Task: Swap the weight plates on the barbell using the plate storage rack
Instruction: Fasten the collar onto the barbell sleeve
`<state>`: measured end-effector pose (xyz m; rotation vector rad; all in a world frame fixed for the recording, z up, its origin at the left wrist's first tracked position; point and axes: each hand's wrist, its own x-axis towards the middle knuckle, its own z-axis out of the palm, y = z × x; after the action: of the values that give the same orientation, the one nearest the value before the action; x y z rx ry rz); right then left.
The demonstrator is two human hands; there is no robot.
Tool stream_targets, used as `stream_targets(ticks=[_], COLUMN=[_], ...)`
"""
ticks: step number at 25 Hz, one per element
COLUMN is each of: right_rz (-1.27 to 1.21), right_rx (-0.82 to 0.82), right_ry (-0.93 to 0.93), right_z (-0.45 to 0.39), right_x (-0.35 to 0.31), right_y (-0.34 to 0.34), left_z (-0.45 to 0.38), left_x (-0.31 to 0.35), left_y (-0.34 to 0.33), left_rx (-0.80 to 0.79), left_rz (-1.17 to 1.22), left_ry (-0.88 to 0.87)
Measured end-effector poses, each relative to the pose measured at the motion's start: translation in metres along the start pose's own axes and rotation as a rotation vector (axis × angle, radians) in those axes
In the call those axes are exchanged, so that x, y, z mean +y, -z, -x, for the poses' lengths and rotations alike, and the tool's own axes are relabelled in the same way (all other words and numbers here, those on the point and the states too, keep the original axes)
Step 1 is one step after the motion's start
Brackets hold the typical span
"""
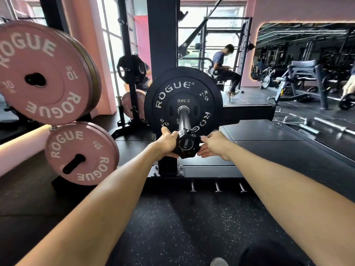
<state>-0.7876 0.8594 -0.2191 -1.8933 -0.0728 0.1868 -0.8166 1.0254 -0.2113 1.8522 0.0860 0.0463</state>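
Note:
The barbell sleeve point(184, 118) points straight at me, loaded with a black 5 kg Rogue plate point(165, 96) and a small black 2.5 kg plate point(183, 101) in front of it. A black collar point(187, 145) marked 1500LB sits at the sleeve's near end. My left hand point(167, 142) grips the collar's left side. My right hand point(213, 145) holds its right side with fingers curled round the edge. On the left, the storage rack carries pink 10 kg Rogue plates, a large pair point(44, 73) above and another point(80, 152) below.
The black rack upright point(162, 35) stands behind the plates, bolted to a base point(167, 172). A second plate tree point(132, 73) stands further back. A person point(224, 66) sits on a machine in the distance. A loose bar point(330, 127) lies on the floor to the right.

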Motion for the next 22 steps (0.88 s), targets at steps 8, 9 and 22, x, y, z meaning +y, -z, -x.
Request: stream_targets(ticks=[8, 9, 22], right_rz=[-0.025, -0.028, 0.026], right_rx=[0.008, 0.003, -0.013], right_ry=[-0.034, -0.036, -0.077], right_z=[-0.058, -0.067, -0.192], right_x=[-0.001, -0.002, -0.022], right_y=[0.002, 0.003, 0.012], left_z=[-0.064, -0.073, -0.213], left_x=[-0.005, -0.005, -0.012], left_y=[0.000, 0.000, 0.003], left_rx=[0.029, 0.029, 0.066], left_rz=[0.089, 0.109, 0.109], left_ry=[0.056, 0.069, 0.130])
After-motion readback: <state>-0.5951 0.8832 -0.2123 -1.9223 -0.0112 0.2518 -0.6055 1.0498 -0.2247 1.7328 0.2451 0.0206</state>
